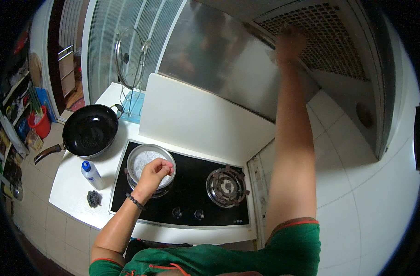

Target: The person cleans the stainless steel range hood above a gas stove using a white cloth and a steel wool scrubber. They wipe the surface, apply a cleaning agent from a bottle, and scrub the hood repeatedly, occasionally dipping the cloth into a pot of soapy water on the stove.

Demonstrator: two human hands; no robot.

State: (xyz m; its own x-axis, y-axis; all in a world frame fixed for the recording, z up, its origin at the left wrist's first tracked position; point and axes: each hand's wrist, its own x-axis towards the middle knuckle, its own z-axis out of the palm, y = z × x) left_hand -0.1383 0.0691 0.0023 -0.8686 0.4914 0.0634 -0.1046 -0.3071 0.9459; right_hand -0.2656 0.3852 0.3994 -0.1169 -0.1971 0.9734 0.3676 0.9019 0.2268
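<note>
My left hand (155, 175), with a dark bead bracelet at the wrist, hovers over a round metal pan (135, 169) on the left burner. Its fingers are curled in and nothing shows in them. White, foamy-looking liquid fills the pan. High at the right, my right arm reaches up to the range hood, where my right hand (290, 46) is closed against the edge beside the mesh filter (332, 43). A small pale bit shows beside that hand, but dim light hides what it grips.
A black wok (91, 131) rests on the white counter, left of the black cooktop (187, 184). Nearer stand a blue-capped bottle (92, 175) and a dark scouring ball (93, 198). A glass lid (128, 57) leans in a wire rack. The right burner (227, 186) is bare.
</note>
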